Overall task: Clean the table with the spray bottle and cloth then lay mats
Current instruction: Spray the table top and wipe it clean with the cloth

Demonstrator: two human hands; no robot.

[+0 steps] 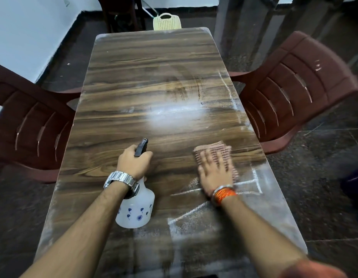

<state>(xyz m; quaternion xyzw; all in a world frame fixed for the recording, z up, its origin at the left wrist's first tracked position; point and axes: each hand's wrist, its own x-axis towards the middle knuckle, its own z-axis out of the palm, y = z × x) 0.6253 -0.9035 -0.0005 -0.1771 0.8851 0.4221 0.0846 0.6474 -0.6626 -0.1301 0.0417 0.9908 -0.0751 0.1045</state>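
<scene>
One long wooden table (154, 81) carries white chalky marks near its right edge. Two brown chairs flank it. One spray bottle (137, 207) stands mid-table, gripped by the left hand (134, 163). The right hand (214, 173), fingers spread flat, presses one cloth (220, 151). Wiping appears underway; next, probably, scrubbing those marks. No mats visible.

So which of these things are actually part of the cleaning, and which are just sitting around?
In use: spray bottle in the left hand; cloth under the right hand; dusty wooden table.

Just there: two maroon plastic chairs, cream chair. No mats visible.
</scene>
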